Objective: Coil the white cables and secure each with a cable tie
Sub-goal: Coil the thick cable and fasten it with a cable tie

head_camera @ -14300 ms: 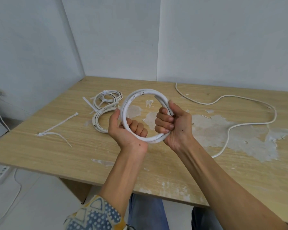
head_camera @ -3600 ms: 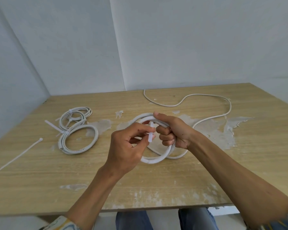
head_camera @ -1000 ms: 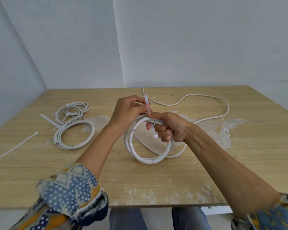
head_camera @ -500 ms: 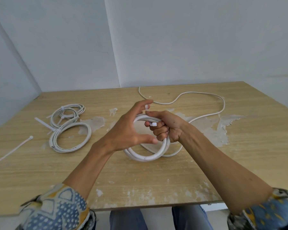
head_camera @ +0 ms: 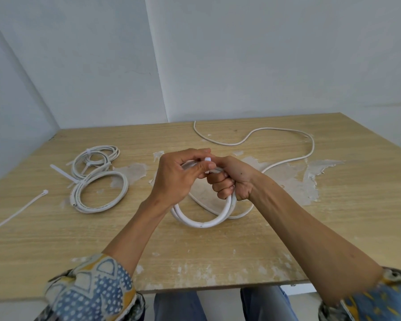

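— What are the hands doing?
— Over the wooden table (head_camera: 218, 251), the right hand (head_camera: 233, 181) is gripping the white cable coil (head_camera: 202, 223). The left hand (head_camera: 177, 179) is pinching the cable tie (head_camera: 207, 159) on top. It should be pulling straight and snug, I think.
— Anything blocking?
— The loose cable (head_camera: 276, 129) is lying right by the coil. Tied coils (head_camera: 101, 192) and a spare tie (head_camera: 16, 212) are sitting off left.

Bright, soft light in a wide, bendy picture.
Even light filled the room and nothing glared. The coiled cable (head_camera: 202, 224) left only a faint shadow on the worktop (head_camera: 218, 256). The middle looked sharp. The right sleeve (head_camera: 380, 297) in the bottom corner was smeared and blurry. The walls (head_camera: 264, 66) leaned, and the worktop's edges bent near the sides.
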